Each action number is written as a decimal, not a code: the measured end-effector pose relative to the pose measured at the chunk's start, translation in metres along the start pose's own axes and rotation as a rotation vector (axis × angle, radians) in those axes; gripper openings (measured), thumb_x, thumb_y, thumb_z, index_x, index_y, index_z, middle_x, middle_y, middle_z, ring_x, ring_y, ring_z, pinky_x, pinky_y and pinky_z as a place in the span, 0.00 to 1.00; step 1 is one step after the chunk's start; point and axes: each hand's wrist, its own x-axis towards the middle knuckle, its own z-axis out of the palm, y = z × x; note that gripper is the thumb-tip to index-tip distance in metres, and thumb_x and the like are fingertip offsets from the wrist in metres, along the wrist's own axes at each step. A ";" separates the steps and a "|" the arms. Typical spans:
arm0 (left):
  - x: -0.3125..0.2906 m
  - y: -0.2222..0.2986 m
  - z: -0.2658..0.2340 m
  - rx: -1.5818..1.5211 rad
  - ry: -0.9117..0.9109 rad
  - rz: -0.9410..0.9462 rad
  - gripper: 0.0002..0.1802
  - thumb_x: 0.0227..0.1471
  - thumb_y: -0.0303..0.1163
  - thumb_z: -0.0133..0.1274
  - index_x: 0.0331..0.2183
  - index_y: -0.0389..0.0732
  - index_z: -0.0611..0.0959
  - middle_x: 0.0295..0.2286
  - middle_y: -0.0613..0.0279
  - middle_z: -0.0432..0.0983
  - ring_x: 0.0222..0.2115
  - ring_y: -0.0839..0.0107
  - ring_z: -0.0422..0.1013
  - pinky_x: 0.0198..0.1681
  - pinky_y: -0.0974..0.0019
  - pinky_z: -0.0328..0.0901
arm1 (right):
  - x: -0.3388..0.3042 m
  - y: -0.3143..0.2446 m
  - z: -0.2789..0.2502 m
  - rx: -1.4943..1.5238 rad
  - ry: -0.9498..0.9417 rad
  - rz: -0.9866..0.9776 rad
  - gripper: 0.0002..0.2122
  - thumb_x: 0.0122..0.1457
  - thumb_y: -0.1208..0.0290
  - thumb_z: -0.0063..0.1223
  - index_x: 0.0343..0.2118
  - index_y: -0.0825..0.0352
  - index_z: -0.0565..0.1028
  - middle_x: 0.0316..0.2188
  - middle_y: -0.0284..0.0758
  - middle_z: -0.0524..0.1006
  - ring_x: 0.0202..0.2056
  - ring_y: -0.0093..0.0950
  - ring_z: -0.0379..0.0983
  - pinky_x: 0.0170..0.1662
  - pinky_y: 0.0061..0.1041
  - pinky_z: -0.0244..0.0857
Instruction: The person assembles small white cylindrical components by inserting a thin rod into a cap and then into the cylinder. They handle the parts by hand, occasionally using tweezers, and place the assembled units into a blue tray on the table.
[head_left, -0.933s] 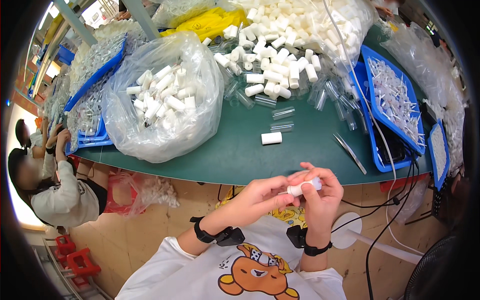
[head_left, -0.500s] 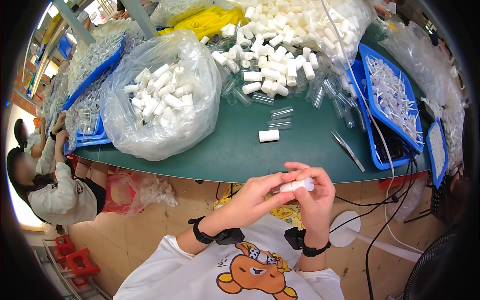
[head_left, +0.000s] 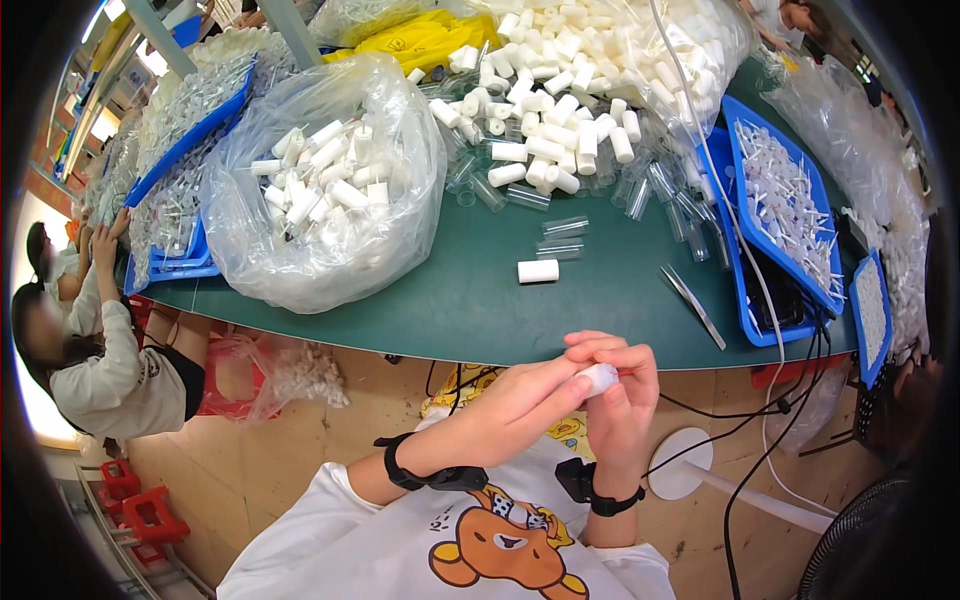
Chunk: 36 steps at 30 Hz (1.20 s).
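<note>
Just beyond the near table edge, a small white cylinder [head_left: 598,379] with a pale translucent end is held between both my hands, mostly covered by fingers. My left hand [head_left: 525,398] is closed around its left side, the thumb lying along it. Fingers of my right hand [head_left: 622,400] curl round it from the other side. On the green table [head_left: 450,300] ahead lies a single white cylinder [head_left: 538,271], with two clear tubes [head_left: 562,238] behind it. Metal tweezers [head_left: 692,306] rest to the right.
A clear plastic bag [head_left: 320,270] of white cylinders with thin stems stands at left. Farther back is a heap of white cylinders [head_left: 560,130]. Blue trays [head_left: 785,200] of small white stemmed parts stand right, with cables [head_left: 745,500] below. A co-worker [head_left: 110,350] sits at far left.
My hands have closed further over the white cylinder, so less of it shows, and its end has tilted upward. At far left, the co-worker's hands have moved.
</note>
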 end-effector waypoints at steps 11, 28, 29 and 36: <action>0.001 -0.007 -0.005 -0.385 0.017 -0.166 0.24 0.61 0.45 0.27 0.30 0.36 0.72 0.26 0.68 0.65 0.26 0.79 0.59 0.29 0.75 0.57 | -0.004 0.010 0.022 -0.014 -0.044 -0.008 0.09 0.52 0.80 0.43 0.38 0.68 0.64 0.46 0.49 0.67 0.49 0.38 0.65 0.34 0.24 0.71; 0.007 -0.014 0.000 -0.942 -0.171 -0.127 0.21 0.58 0.48 0.31 0.23 0.43 0.65 0.13 0.71 0.57 0.16 0.77 0.55 0.23 0.75 0.52 | -0.005 -0.006 0.012 0.184 0.180 0.235 0.24 0.59 0.56 0.36 0.45 0.76 0.61 0.43 0.49 0.69 0.44 0.35 0.67 0.50 0.32 0.59; 0.007 -0.013 0.002 -0.951 -0.180 -0.117 0.20 0.58 0.47 0.31 0.23 0.43 0.65 0.14 0.71 0.58 0.16 0.77 0.55 0.23 0.75 0.52 | -0.005 -0.006 0.014 0.204 0.167 0.266 0.23 0.59 0.56 0.35 0.45 0.76 0.62 0.43 0.49 0.69 0.44 0.35 0.67 0.50 0.32 0.59; 0.006 -0.002 0.006 -0.994 -0.101 -0.139 0.17 0.57 0.43 0.34 0.25 0.42 0.67 0.13 0.70 0.57 0.14 0.76 0.54 0.20 0.73 0.53 | 0.005 -0.019 0.024 0.241 -0.022 0.631 0.22 0.58 0.60 0.34 0.44 0.77 0.65 0.42 0.52 0.71 0.44 0.33 0.68 0.49 0.26 0.60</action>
